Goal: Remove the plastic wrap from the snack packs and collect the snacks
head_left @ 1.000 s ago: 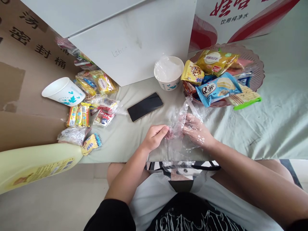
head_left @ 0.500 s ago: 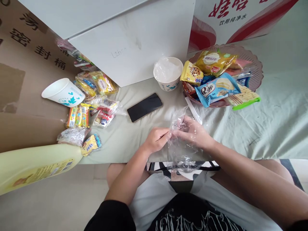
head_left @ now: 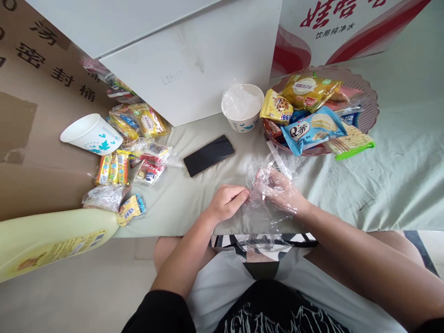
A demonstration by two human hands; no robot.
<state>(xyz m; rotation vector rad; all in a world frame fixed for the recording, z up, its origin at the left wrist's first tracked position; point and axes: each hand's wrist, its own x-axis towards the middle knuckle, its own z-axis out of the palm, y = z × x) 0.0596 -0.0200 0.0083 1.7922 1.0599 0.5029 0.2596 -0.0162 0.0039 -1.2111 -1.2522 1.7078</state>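
My left hand [head_left: 227,202] pinches the edge of a clear thin plastic glove [head_left: 262,210] at the near edge of the cloth-covered surface. My right hand [head_left: 279,189] sits under the crumpled plastic film, fingers curled and part covered by it. The loose end of the plastic hangs down toward my lap. A black phone [head_left: 209,155] lies face up just beyond my left hand.
A paper cup lined with plastic [head_left: 242,107] stands by the white box [head_left: 187,55]. A pink scalloped plate [head_left: 367,99] heaped with snack packs is at the right. More snack packs [head_left: 138,138] and a tipped paper cup [head_left: 92,134] lie at the left, with a yellow bottle [head_left: 52,238] nearer.
The plastic has bunched up and shifted over my right hand, whose fingers have curled in. My left hand stays pinched on its edge with little movement.
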